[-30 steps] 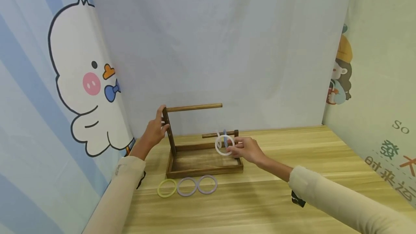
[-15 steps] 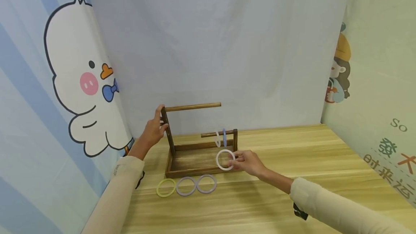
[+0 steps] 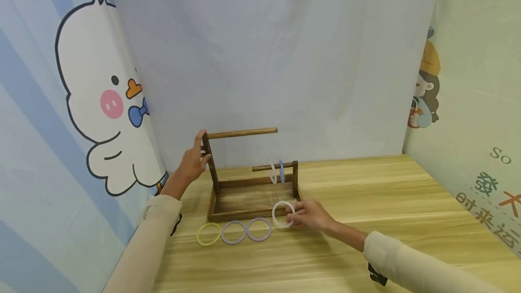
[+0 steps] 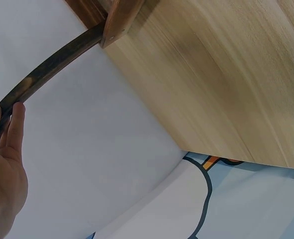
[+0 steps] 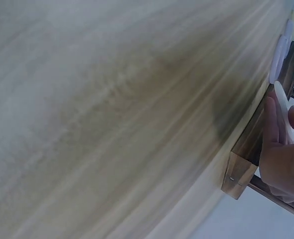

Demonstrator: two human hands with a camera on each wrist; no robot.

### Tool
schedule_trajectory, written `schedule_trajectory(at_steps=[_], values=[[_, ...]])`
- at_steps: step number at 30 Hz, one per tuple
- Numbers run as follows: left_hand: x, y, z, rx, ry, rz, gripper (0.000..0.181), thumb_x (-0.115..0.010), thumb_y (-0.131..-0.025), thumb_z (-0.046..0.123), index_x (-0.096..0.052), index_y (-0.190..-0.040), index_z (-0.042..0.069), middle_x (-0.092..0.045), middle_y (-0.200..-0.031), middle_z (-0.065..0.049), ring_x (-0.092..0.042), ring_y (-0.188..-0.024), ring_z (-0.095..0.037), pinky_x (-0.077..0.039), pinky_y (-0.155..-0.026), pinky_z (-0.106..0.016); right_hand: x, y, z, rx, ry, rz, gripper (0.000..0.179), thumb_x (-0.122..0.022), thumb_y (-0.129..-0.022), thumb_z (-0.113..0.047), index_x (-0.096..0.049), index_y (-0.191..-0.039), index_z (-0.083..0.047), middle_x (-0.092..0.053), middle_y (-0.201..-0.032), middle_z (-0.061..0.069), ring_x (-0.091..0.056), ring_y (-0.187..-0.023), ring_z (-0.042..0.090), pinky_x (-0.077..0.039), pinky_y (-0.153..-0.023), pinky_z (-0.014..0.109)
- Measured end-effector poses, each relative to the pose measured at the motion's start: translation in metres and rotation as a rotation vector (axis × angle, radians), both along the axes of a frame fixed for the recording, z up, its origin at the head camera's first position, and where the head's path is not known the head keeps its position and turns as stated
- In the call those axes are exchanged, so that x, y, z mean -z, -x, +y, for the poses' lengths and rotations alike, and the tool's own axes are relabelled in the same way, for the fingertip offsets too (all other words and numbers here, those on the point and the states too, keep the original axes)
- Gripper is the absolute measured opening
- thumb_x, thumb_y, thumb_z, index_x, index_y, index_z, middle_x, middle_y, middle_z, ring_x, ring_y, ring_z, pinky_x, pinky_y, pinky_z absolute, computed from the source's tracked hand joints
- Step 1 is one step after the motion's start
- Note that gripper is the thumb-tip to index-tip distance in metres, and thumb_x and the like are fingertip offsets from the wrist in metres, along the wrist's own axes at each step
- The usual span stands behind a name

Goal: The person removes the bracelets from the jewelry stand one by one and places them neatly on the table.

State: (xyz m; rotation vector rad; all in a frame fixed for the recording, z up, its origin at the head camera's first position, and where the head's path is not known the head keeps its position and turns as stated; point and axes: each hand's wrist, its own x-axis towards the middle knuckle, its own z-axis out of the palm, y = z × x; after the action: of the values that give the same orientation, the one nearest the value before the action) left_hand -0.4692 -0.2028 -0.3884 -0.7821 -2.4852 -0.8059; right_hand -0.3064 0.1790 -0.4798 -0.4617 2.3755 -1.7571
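Note:
A dark wooden stand [image 3: 240, 215] has a tray base, a tall left post with a long top bar [image 3: 244, 133], and a short right post with a lower bar [image 3: 260, 167]. My left hand [image 3: 191, 163] grips the tall post near its top, as the left wrist view also shows on the post [image 4: 52, 64]. Between thumb and fingers, my right hand [image 3: 311, 215] pinches a white ring [image 3: 274, 215] at the tray's front right edge. A white ring [image 3: 273, 174] and a blue ring [image 3: 281, 172] hang on the lower bar.
On the table [image 3: 346, 184], in front of the tray, a yellow ring [image 3: 198, 238] and two purple rings, one in the middle [image 3: 234, 243] and one at right [image 3: 259, 240], lie in a row. A pale curtain [image 3: 285, 58] stands behind; printed cloths flank both sides.
My right hand has come down and toward me with the white ring, from beside the lower bar to the tray's front edge. The left hand keeps its hold on the post.

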Motion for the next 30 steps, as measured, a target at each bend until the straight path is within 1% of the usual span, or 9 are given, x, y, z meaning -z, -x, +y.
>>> schedule_trajectory(at_steps=[7,11,13,17,22,27,30], values=[[0.001,0.001,0.000,0.006,0.001,-0.002,0.081,-0.062,-0.101,-0.007,-0.012,-0.162,0.011,-0.062,-0.121,-0.040,-0.068,-0.107,-0.053,-0.059,-0.087,-0.059,0.011,-0.003,0.001,0.003,-0.027,-0.023,0.029,-0.067,-0.100,-0.001,-0.064,-0.122,0.017,-0.076,-0.100,0.026,-0.077,-0.089,0.037,-0.064,-0.077,0.043],[0.002,0.001,0.000,0.000,0.003,-0.003,0.081,-0.062,-0.101,-0.006,-0.011,-0.162,0.012,-0.063,-0.122,-0.040,-0.068,-0.107,-0.052,-0.059,-0.086,-0.058,0.015,-0.003,0.001,-0.003,-0.031,-0.026,0.029,-0.066,-0.101,-0.001,-0.063,-0.123,0.018,-0.076,-0.101,0.026,-0.077,-0.091,0.037,-0.064,-0.077,0.042],[0.002,0.002,0.000,-0.001,0.000,-0.001,0.081,-0.062,-0.101,-0.006,-0.012,-0.162,0.013,-0.063,-0.122,-0.039,-0.068,-0.107,-0.052,-0.059,-0.086,-0.058,0.016,-0.002,0.001,0.001,-0.034,-0.021,0.028,-0.066,-0.101,-0.002,-0.065,-0.121,0.017,-0.076,-0.100,0.026,-0.077,-0.090,0.036,-0.065,-0.075,0.041],[0.002,0.002,0.000,0.000,-0.006,-0.002,0.081,-0.062,-0.101,-0.006,-0.013,-0.161,0.013,-0.063,-0.122,-0.040,-0.068,-0.107,-0.052,-0.059,-0.087,-0.058,0.016,-0.002,0.001,0.025,-0.044,-0.005,0.026,-0.070,-0.099,-0.004,-0.068,-0.115,0.016,-0.077,-0.095,0.023,-0.078,-0.084,0.033,-0.065,-0.071,0.037],[0.001,0.003,0.000,0.002,-0.008,-0.002,0.081,-0.062,-0.101,-0.006,-0.012,-0.162,0.013,-0.062,-0.123,-0.040,-0.068,-0.107,-0.052,-0.059,-0.087,-0.059,0.018,-0.001,0.001,0.064,-0.044,0.019,0.029,-0.074,-0.096,-0.004,-0.068,-0.114,0.017,-0.077,-0.087,0.020,-0.078,-0.075,0.030,-0.064,-0.066,0.033],[0.003,0.001,-0.001,0.013,-0.015,0.031,0.083,-0.063,-0.100,-0.007,-0.012,-0.162,0.013,-0.063,-0.119,-0.040,-0.069,-0.104,-0.053,-0.060,-0.084,-0.059,0.021,-0.003,0.001,0.090,-0.025,0.042,0.026,-0.076,-0.094,-0.003,-0.070,-0.111,0.016,-0.077,-0.083,0.019,-0.077,-0.069,0.031,-0.064,-0.061,0.034],[0.004,0.001,0.000,0.018,-0.014,0.060,0.083,-0.063,-0.099,-0.009,-0.012,-0.161,0.011,-0.064,-0.117,-0.040,-0.069,-0.102,-0.053,-0.060,-0.082,-0.059,0.023,-0.003,0.001,0.098,-0.033,0.078,0.026,-0.078,-0.093,-0.005,-0.071,-0.109,0.015,-0.077,-0.080,0.019,-0.077,-0.066,0.031,-0.063,-0.058,0.033]])
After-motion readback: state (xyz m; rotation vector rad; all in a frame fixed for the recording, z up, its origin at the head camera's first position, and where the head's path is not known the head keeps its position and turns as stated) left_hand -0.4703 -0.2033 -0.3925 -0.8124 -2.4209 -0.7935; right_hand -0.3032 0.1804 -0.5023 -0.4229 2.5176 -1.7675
